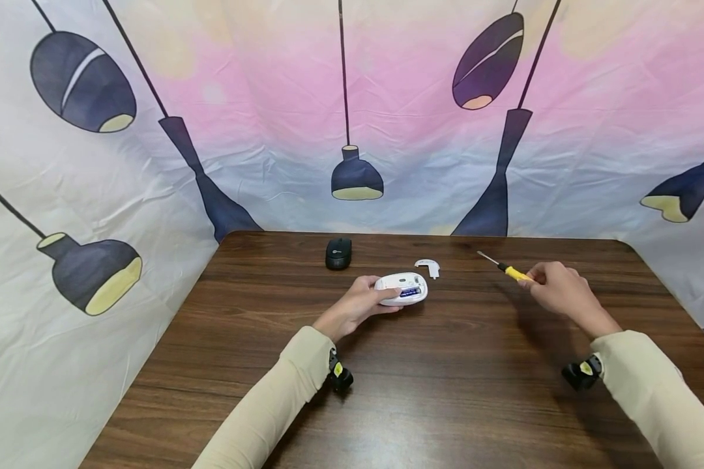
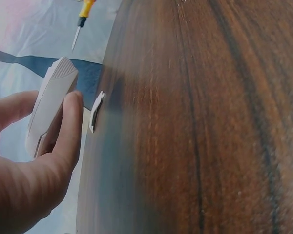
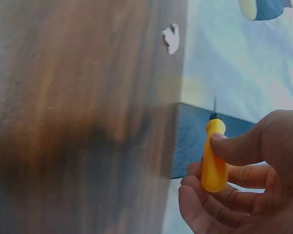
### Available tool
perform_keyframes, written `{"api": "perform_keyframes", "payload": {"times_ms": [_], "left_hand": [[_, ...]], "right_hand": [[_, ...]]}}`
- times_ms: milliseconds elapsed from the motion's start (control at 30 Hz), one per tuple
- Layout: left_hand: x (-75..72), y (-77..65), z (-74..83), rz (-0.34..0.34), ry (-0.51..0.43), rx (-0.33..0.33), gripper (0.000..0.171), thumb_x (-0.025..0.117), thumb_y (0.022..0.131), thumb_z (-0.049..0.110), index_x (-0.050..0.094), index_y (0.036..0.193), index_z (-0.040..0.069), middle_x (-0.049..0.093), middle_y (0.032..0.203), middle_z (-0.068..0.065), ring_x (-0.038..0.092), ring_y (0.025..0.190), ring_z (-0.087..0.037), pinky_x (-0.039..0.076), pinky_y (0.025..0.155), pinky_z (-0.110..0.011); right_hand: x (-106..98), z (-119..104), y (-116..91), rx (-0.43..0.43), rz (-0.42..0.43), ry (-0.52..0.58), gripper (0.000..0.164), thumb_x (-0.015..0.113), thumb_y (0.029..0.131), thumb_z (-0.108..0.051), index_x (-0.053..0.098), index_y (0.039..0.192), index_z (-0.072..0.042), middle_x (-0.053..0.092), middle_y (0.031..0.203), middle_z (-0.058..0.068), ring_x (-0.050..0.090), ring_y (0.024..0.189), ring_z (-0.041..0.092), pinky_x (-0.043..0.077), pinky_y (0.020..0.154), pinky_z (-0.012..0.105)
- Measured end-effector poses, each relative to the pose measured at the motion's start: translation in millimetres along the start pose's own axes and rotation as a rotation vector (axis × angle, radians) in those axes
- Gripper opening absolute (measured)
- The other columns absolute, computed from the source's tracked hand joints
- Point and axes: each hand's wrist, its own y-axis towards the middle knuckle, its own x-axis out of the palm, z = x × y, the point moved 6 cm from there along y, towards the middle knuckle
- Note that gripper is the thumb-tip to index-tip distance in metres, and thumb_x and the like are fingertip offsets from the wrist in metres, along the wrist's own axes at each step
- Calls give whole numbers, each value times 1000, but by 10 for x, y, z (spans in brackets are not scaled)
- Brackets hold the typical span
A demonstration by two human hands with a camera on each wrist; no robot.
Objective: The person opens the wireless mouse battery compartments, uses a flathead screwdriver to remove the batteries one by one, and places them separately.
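My left hand grips a white computer mouse by its near end, thumb on top and fingers beneath. Its underside faces up, with the battery bay uncovered and a blue battery lying inside. In the left wrist view the mouse appears edge-on between thumb and fingers. My right hand holds a screwdriver by its yellow handle, the thin metal shaft pointing away to the upper left. Just beyond the white mouse, a small white battery cover lies on the table.
A black mouse sits near the far edge of the brown wooden table, left of the white one. Behind the table hangs a cloth printed with lamps. Small black cameras are strapped to both wrists.
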Motion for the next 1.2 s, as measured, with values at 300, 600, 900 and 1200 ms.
{"api": "perform_keyframes", "payload": {"times_ms": [300, 600, 900, 1200], "left_hand": [[-13, -12, 4, 8, -19, -12, 47, 62, 100, -1, 42, 141, -14, 56, 131, -27, 65, 110, -30, 60, 95, -40], [-32, -23, 5, 18, -34, -17, 45, 62, 99, 0, 46, 139, -14, 56, 132, -27, 64, 112, -29, 59, 95, -40], [-30, -29, 10, 12, -69, -23, 47, 61, 100, -1, 44, 142, -12, 55, 134, -27, 63, 117, -34, 59, 96, -41], [-42, -37, 22, 35, -66, -21, 47, 62, 100, 0, 43, 141, -12, 54, 134, -28, 63, 118, -34, 59, 95, -41]], "right_hand": [[-162, -285, 51, -76, 86, -3, 32, 62, 100, -21, 68, 113, 7, 70, 100, 23, 61, 75, 29, 49, 63, 44], [-234, -606, 44, -186, 167, 0, 23, 67, 99, -19, 71, 108, 2, 70, 94, 16, 56, 68, 22, 44, 59, 35], [-270, -916, 50, -253, 142, 40, 21, 71, 96, -13, 71, 104, 6, 65, 81, 12, 44, 58, 20, 35, 49, 28], [-264, -1187, 36, -363, 136, 35, 17, 71, 97, -17, 72, 103, 0, 58, 70, 1, 42, 57, 16, 32, 48, 26]]}}
